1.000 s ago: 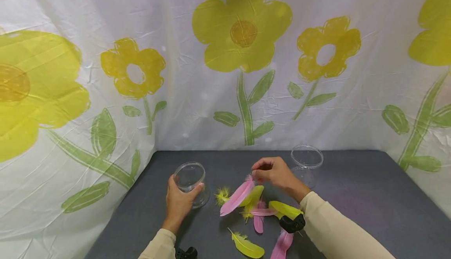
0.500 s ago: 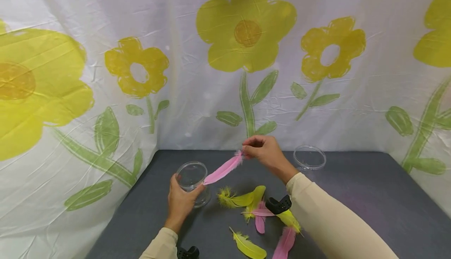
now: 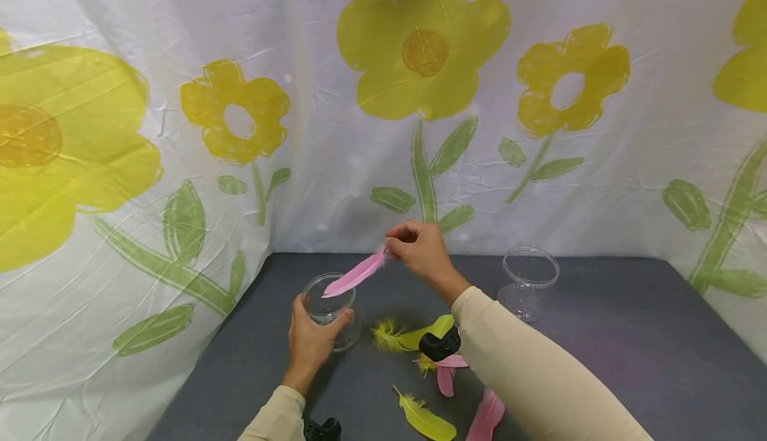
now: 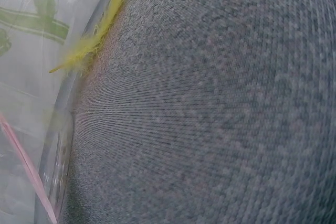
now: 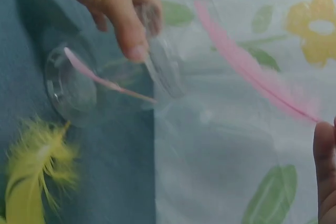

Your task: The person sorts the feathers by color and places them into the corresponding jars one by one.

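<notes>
My left hand grips a clear plastic jar on the left of the table, fingers and thumb round its side below the rim. A pink feather slants from the pinched fingertips of my right hand, its broad tip over the jar's mouth. Inside the jar, the right wrist view shows another pink feather. To the right of the jar lie yellow feathers, and beside them a pink feather, partly hidden by the right sleeve. The left wrist view catches a yellow feather too.
A second clear jar stands at the back right of the grey table. Nearer the front lie a yellow feather and a pink feather. A flower-printed cloth hangs behind the table.
The right hand has lifted the pink feather off the pile and carried it up and leftward, bringing its tip above the jar. The left hand keeps its grip on the jar.
</notes>
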Available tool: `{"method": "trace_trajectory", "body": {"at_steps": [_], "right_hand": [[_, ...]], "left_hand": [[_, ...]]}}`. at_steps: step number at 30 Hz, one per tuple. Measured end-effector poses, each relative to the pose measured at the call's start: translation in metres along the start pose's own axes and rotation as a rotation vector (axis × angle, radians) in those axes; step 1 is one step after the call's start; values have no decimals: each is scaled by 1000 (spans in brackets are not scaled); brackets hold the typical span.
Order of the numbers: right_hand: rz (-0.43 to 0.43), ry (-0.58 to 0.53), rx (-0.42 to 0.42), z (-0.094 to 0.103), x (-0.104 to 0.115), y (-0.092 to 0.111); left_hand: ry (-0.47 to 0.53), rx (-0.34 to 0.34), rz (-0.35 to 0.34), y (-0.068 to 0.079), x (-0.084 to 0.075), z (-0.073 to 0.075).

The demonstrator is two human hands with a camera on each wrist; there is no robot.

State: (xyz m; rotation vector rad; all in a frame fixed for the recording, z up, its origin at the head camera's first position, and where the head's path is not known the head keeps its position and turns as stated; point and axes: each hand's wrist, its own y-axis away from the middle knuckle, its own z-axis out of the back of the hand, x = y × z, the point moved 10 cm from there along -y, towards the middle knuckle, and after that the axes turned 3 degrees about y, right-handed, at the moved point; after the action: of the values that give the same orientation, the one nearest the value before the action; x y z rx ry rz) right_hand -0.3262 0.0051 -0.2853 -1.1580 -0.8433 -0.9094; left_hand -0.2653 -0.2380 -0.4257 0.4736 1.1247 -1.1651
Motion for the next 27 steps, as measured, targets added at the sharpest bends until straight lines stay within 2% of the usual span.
{"method": "trace_trajectory", "body": {"at_steps": [6,11,20,27], "right_hand": [[13,85,5,-24,-4,2],[-10,133,25,-39,-13,6],[-43,156,57,-61,-34,19],[-15,190,85,-81,-40,28]], "left_hand": [[0,-19,-27,-2,-1,1],[-8,-19,-28,-1,-2,1],[-18,15,-12,0,0,-2],[-8,4,-14,0,-1,0]]}}
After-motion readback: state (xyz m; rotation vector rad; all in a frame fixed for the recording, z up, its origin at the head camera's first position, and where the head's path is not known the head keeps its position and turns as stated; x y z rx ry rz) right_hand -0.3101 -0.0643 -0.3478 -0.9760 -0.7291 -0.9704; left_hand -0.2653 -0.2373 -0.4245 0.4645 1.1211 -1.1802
